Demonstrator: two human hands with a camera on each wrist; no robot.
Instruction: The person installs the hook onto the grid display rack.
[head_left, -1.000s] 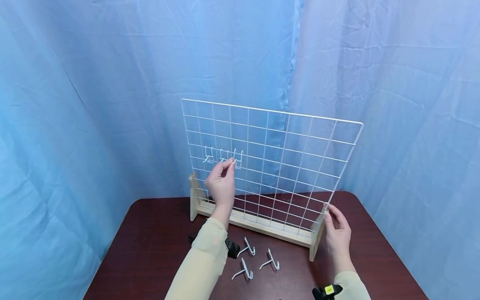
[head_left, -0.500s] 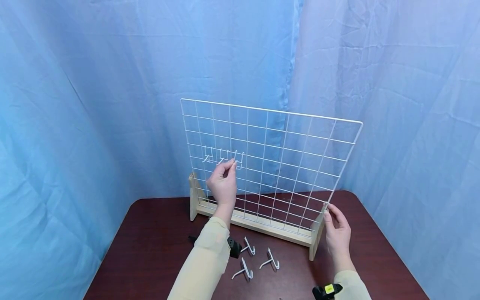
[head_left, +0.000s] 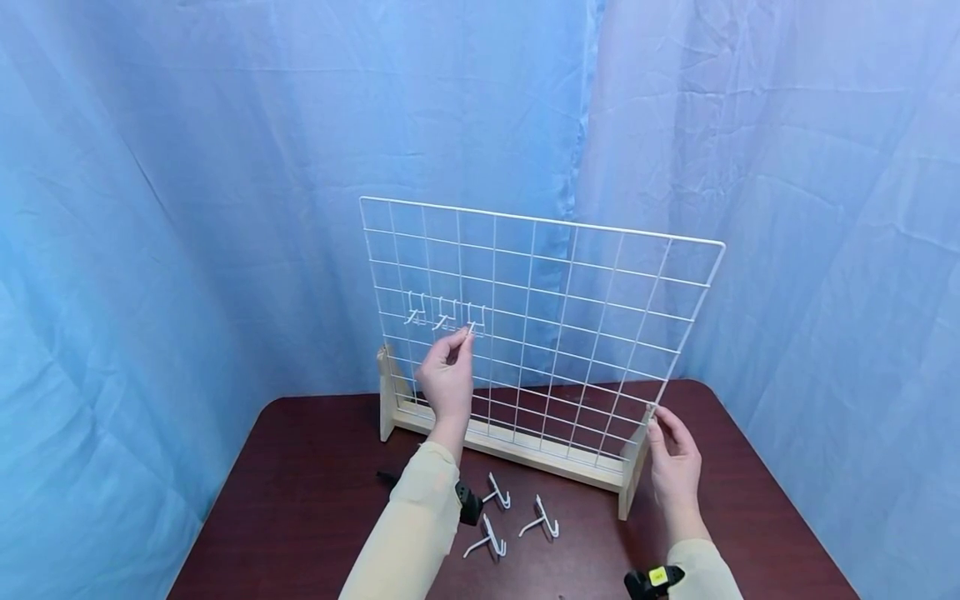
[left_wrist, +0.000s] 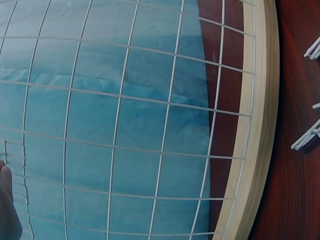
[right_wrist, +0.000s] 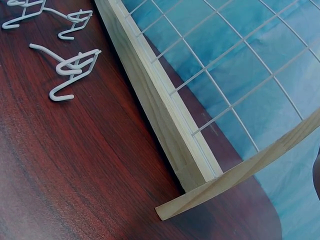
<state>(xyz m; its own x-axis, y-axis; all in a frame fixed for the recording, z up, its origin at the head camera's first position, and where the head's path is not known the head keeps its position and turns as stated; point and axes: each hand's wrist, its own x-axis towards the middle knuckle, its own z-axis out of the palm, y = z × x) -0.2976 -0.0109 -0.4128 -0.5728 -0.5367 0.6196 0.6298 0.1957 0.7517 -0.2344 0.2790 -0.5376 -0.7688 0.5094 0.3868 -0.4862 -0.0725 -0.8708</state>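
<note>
A white wire grid panel [head_left: 534, 220] stands upright in a wooden base [head_left: 543, 464]. My left hand [head_left: 447, 379] pinches the prong of a white wire hook [head_left: 477, 323], which hangs on a horizontal wire left of the grid's middle. Left of it, a second hook [head_left: 446, 319] and a third hook [head_left: 414, 314] hang on the same wire. With thumb and fingers, my right hand [head_left: 678, 467] holds the grid's right edge at the top of the wooden upright [head_left: 636, 467]. At the left wrist view's left border, only part of the left hand [left_wrist: 7, 210] shows.
Three loose white hooks lie on the dark red table [head_left: 315, 500] before the base: one hook [head_left: 498, 492] near the left wrist, one hook [head_left: 487, 540] closer, one hook [head_left: 542, 521] to the right. Blue curtains [head_left: 300, 167] hang behind.
My left hand has moved slightly down and the pinched hook has settled lower, with more of its prong showing. The right hand has stayed in place.
</note>
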